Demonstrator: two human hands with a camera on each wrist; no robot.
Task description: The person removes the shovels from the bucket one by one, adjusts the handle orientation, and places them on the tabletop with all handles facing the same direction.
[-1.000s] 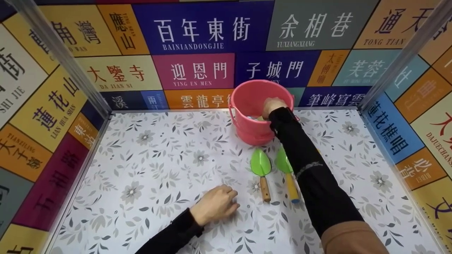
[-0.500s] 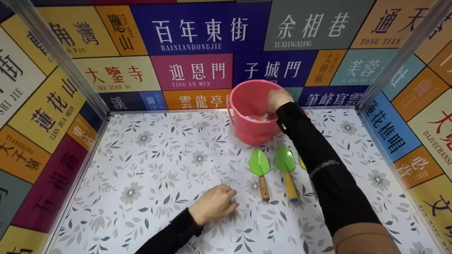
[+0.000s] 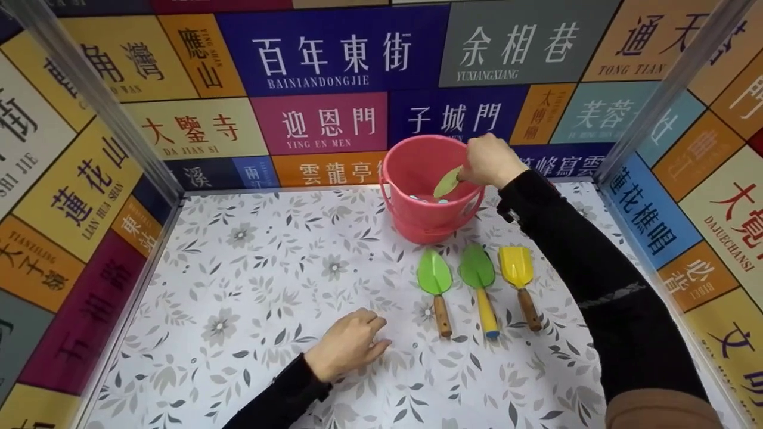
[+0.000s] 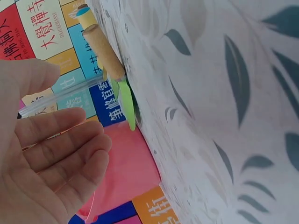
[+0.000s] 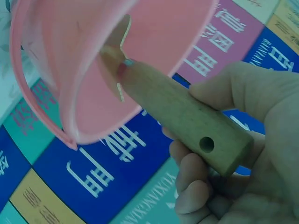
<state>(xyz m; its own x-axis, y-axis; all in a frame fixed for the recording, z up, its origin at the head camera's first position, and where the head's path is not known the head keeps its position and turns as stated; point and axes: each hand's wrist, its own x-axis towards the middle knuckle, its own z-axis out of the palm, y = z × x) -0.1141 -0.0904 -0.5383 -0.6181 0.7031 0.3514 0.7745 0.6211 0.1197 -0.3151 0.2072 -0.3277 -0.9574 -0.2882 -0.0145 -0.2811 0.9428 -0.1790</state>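
My right hand [image 3: 492, 159] grips a garden trowel [image 5: 173, 109] by its round wooden handle, which has a hole near the end. The trowel's pale green blade [image 3: 447, 182] dips inside the rim of a pink bucket [image 3: 426, 220] at the back of the table. Some small pale items [image 3: 422, 198] show low in the bucket, too small to make out. My left hand [image 3: 346, 344] holds nothing, its fingers loosely bent close over the table. In the left wrist view, this hand [image 4: 56, 154] has its palm showing, with the bucket and the trowels beyond it.
In front of the bucket lie a green trowel with a wooden handle [image 3: 435, 274], a green trowel with a yellow handle [image 3: 478, 268] and a yellow shovel [image 3: 516, 266]. Printed panels [image 3: 334, 47] wall in the leaf-patterned table [image 3: 268, 268] at the back and sides.
My right hand has risen and moved right, lifting the trowel so its blade now shows at the bucket's mouth. The yellow shovel has come out from behind my arm. The left hand has hardly moved.
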